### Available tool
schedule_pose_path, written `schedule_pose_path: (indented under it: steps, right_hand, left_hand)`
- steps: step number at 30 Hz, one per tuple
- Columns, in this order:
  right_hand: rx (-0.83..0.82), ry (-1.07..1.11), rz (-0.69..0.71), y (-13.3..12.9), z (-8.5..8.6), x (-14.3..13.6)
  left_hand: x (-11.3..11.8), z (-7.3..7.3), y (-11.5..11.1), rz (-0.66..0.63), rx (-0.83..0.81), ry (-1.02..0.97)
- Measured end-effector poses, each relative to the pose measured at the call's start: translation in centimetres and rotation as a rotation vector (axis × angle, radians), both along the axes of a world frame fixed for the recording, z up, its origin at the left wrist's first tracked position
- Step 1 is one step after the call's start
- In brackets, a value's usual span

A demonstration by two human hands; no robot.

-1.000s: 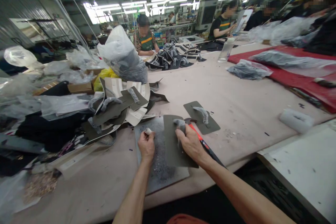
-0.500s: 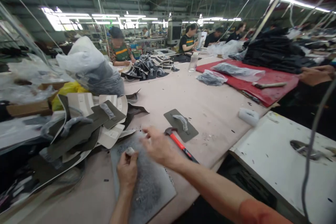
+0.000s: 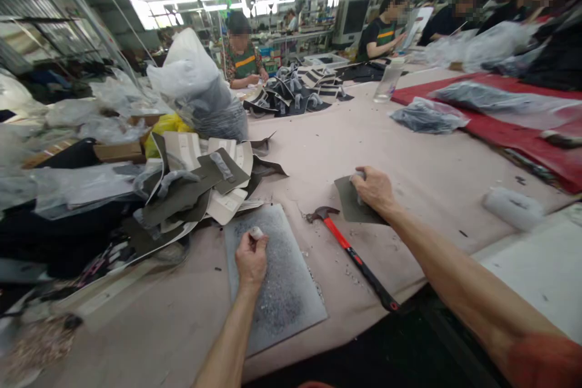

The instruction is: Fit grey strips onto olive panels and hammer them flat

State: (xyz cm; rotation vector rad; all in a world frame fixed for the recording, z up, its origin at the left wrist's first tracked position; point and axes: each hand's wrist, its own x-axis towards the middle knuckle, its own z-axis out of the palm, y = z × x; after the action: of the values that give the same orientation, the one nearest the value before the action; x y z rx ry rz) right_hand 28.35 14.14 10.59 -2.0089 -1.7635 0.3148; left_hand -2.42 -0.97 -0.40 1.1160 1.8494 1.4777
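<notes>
My left hand [image 3: 251, 259] is closed round a small whitish piece [image 3: 256, 233] above the grey board [image 3: 286, 291]. To the right, my right hand [image 3: 373, 188] grips the wrapped handle [image 3: 357, 177] of a dark grey panel [image 3: 352, 207], which lies on the table. Between the hands, a claw hammer [image 3: 348, 247] with a red and black handle rests on the pinkish tabletop, its head towards the board. A pile of grey and cream panels [image 3: 195, 194], some with plastic-wrapped handles, sits left of the board.
A large plastic bag [image 3: 195, 85] stands behind the pile. Across the table [image 3: 318, 151] are more panels [image 3: 291, 91], a clear bottle [image 3: 388, 82] and a seated person [image 3: 243, 63]. On the right are a red sheet [image 3: 504, 139] and a white roll [image 3: 513, 207].
My right hand has moved from above the board to the panel on the right and taken its handle. The view has turned left; my left hand still holds the whitish piece.
</notes>
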Motion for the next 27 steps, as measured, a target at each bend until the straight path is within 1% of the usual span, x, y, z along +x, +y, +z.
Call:
schedule_pose_path:
  steps: [2, 3, 4, 5, 7, 9, 11, 12, 13, 15, 17, 20, 23, 25, 27]
  right_hand:
    - [0.138, 0.082, 0.024, -1.5, 1.6, -1.7]
    - [0.202, 0.137, 0.055, -2.8, 2.1, -2.9]
    - [0.245, 0.192, 0.095, -4.5, 2.4, -4.3]
    - [0.257, 0.232, 0.142, -6.5, 2.3, -5.9]
    - [0.208, 0.247, 0.229, -10.7, 1.0, -9.0]
    - [0.103, 0.212, 0.298, -14.5, -1.3, -11.7]
    - [-0.022, 0.157, 0.342, -17.3, -3.7, -13.4]
    - [-0.079, 0.128, 0.355, -18.2, -4.6, -13.9]
    - [-0.125, 0.1, 0.367, -18.8, -5.4, -14.1]
    - [-0.186, 0.052, 0.383, -19.2, -6.0, -14.2]
    - [-0.232, 0.014, 0.397, -19.0, -5.8, -14.0]
    - [-0.294, -0.007, 0.414, -18.5, -5.1, -14.0]
    - [-0.316, 0.036, 0.412, -18.3, -5.1, -14.2]
    - [-0.324, 0.09, 0.404, -18.4, -5.4, -14.2]
    - [-0.331, 0.149, 0.403, -18.4, -5.8, -14.0]
  left_hand:
    - [0.0, 0.0, 0.0, 0.009, -0.005, -0.004]
    - [0.0, 0.0, 0.0, 0.016, -0.008, -0.012]
    - [0.0, 0.0, 0.0, 0.02, -0.008, -0.023]
    - [0.0, -0.1, 0.0, 0.024, -0.007, -0.037]
    - [-0.1, -0.3, 0.0, 0.041, 0.002, -0.069]
    - [-0.2, -0.5, 0.0, 0.084, 0.025, -0.109]
    - [-0.1, -0.8, 0.0, 0.127, 0.07, -0.147]
    - [-0.1, -0.9, 0.0, 0.138, 0.091, -0.157]
    - [0.0, -0.9, 0.0, 0.143, 0.109, -0.162]
    - [0.0, -0.9, 0.0, 0.134, 0.126, -0.16]
    - [0.0, -0.5, 0.1, 0.088, 0.128, -0.162]
    - [0.3, 0.4, 0.7, -0.061, 0.125, -0.183]
    - [1.2, 1.0, 1.7, -0.18, 0.114, -0.263]
    - [1.9, 0.9, 2.2, -0.21, 0.097, -0.321]
    - [2.4, 0.6, 2.4, -0.224, 0.081, -0.326]
